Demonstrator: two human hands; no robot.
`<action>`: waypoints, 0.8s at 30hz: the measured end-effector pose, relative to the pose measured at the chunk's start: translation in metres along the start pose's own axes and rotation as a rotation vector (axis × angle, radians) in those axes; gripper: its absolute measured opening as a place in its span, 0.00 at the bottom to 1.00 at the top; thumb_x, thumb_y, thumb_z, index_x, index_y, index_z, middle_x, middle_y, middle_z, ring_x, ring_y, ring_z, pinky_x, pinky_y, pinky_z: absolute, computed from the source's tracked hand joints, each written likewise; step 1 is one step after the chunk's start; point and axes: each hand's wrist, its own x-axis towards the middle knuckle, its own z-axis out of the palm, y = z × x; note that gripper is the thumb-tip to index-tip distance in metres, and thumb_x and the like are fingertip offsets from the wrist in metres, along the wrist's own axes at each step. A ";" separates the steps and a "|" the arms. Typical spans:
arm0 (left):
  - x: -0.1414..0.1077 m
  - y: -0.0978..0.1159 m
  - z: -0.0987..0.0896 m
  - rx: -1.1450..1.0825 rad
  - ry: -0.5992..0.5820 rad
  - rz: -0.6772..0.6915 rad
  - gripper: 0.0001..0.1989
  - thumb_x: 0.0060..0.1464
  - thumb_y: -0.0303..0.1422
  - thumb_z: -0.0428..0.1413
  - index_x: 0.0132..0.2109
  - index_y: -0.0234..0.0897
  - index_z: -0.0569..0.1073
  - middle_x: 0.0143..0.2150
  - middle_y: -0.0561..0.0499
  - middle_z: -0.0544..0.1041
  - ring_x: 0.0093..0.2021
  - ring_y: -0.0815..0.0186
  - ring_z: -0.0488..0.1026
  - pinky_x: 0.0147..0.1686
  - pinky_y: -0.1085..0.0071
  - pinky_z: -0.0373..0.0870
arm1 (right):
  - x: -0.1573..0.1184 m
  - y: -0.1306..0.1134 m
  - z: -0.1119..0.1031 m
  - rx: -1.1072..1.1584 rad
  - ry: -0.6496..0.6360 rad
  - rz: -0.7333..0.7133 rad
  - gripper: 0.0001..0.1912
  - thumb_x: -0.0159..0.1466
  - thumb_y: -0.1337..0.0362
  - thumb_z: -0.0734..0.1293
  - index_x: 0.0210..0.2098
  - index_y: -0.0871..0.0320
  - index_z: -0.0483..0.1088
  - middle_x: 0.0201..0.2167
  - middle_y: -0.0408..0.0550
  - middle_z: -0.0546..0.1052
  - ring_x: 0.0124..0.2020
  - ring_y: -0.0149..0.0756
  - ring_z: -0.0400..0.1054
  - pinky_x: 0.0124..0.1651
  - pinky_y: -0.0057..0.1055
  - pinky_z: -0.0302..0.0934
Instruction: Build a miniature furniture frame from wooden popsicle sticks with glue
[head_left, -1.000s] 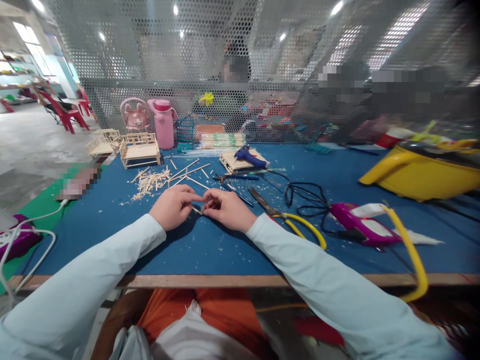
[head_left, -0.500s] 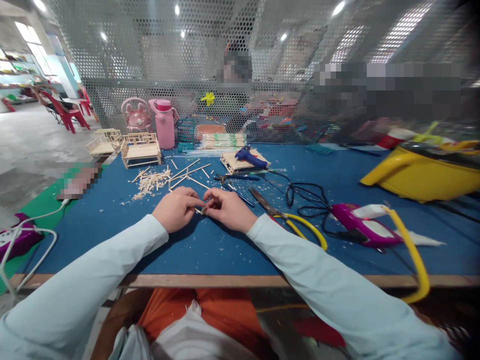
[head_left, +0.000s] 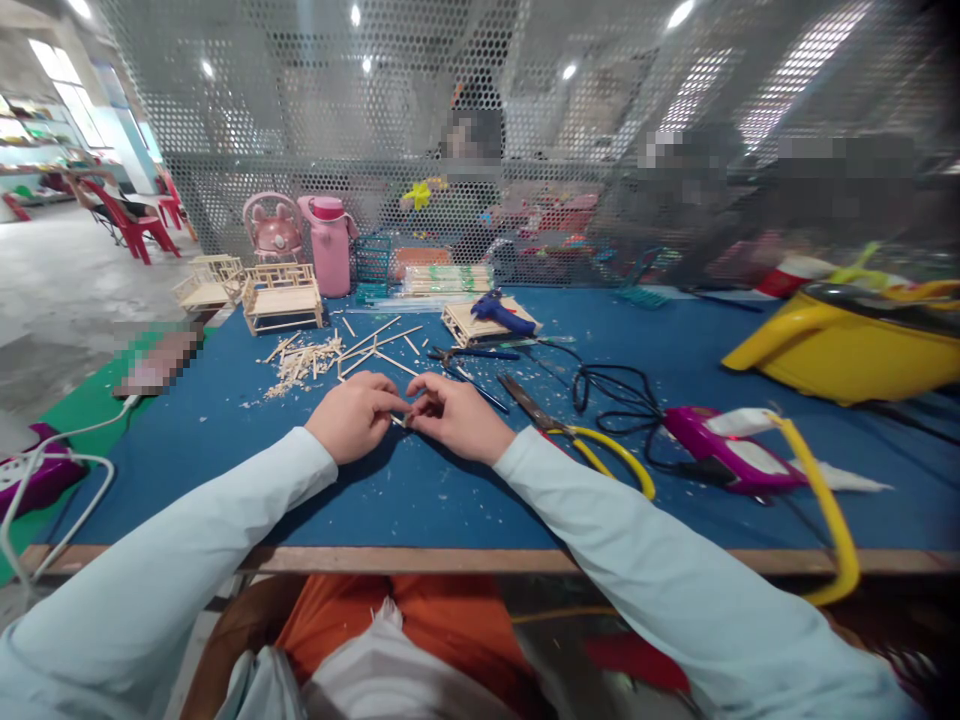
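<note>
Over the middle of the blue tabletop, my left hand (head_left: pixel 357 418) and my right hand (head_left: pixel 463 420) meet at the fingertips. Both are closed in a pinch on a small wooden stick (head_left: pixel 397 421), mostly covered by the fingers. Just beyond them lie loose wooden sticks (head_left: pixel 379 350) and a heap of short cut sticks (head_left: pixel 306 362). Pliers (head_left: pixel 472 354) rest behind my right hand. Scissors (head_left: pixel 611 450) with yellow handles lie to its right, partly behind my sleeve. A blue glue gun (head_left: pixel 502 314) rests on a flat stick frame (head_left: pixel 459 322).
Small stick-built beds (head_left: pixel 283 298) and a pink bottle (head_left: pixel 330 250) stand at the back left. On the right are a purple-and-white glue gun (head_left: pixel 727 450), a black cable (head_left: pixel 615 390) and a yellow container (head_left: pixel 847 345). A perforated metal screen (head_left: pixel 300 130) closes the back; a person sits behind it.
</note>
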 end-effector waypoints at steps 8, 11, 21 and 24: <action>0.000 0.001 0.000 -0.014 0.032 -0.008 0.19 0.42 0.19 0.47 0.37 0.39 0.78 0.36 0.49 0.76 0.37 0.64 0.70 0.40 0.68 0.68 | 0.000 0.003 0.001 -0.013 -0.006 -0.032 0.13 0.51 0.74 0.63 0.36 0.57 0.61 0.24 0.41 0.74 0.28 0.31 0.70 0.35 0.28 0.62; 0.000 0.001 0.001 -0.022 0.039 -0.003 0.19 0.42 0.19 0.47 0.37 0.38 0.77 0.36 0.49 0.76 0.38 0.64 0.71 0.41 0.68 0.68 | 0.001 0.001 -0.002 -0.018 0.022 -0.043 0.13 0.51 0.74 0.63 0.36 0.57 0.61 0.24 0.41 0.72 0.26 0.29 0.68 0.33 0.27 0.62; -0.001 0.009 -0.002 -0.109 0.298 0.057 0.11 0.53 0.31 0.52 0.43 0.34 0.73 0.35 0.46 0.76 0.35 0.66 0.72 0.37 0.70 0.69 | -0.008 -0.016 -0.008 -0.111 0.336 -0.290 0.20 0.54 0.72 0.63 0.45 0.55 0.57 0.28 0.40 0.71 0.24 0.26 0.65 0.32 0.25 0.62; -0.003 0.014 0.001 -0.136 0.313 0.128 0.10 0.53 0.33 0.53 0.40 0.34 0.74 0.32 0.47 0.77 0.33 0.67 0.72 0.34 0.72 0.69 | -0.013 -0.019 -0.004 -0.174 0.324 -0.376 0.22 0.53 0.73 0.63 0.47 0.54 0.56 0.30 0.41 0.72 0.26 0.27 0.67 0.33 0.25 0.63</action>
